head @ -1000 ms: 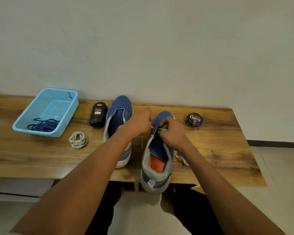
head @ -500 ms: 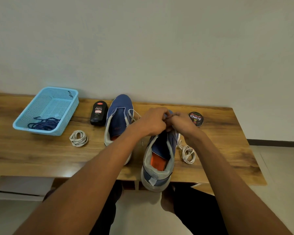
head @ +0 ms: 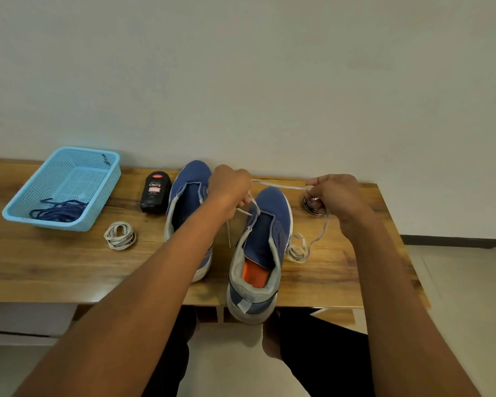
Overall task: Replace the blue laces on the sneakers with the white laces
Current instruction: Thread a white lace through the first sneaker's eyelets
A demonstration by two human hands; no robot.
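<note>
My right hand [head: 334, 197] pinches the white lace [head: 278, 185] taut toward my left hand [head: 231, 186] (also gripping it) above the right sneaker [head: 262, 247], toe pointing away.

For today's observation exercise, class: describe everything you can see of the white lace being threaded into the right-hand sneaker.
The white lace is a flat, pale, fabric-looking cord. One stretch runs taut between the left hand and the right hand, each pinching it, above the toe of the sneaker. A short end hangs down from the left hand beside the shoe. From the right hand it droops to a loose coil lying on the table against the sneaker's right side.
</note>
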